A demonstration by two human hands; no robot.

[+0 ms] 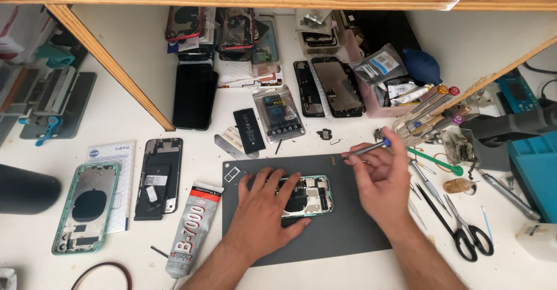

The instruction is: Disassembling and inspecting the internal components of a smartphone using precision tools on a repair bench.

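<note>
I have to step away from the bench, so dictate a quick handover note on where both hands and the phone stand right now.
Left hand: flat on the opened green phone, steadying it on the dark grey work mat.
Right hand: raised above the mat, gripping a blue-tipped screwdriver, tip clear of the phone.
Done: phone is open, internals exposed.
Left: inner parts are in place; adhesive tube lies left of the mat.

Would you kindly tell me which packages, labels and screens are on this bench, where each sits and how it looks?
Glue tube: left of the left hand, white and grey with red lettering.
Battery pouch: above the dark mat, clear plastic with black insert.
Leaflet: far left, white paper with a blue round mark.
Dark phone screen: upper middle, black rectangle.
Small bag: upper right, clear with blue label.
</note>
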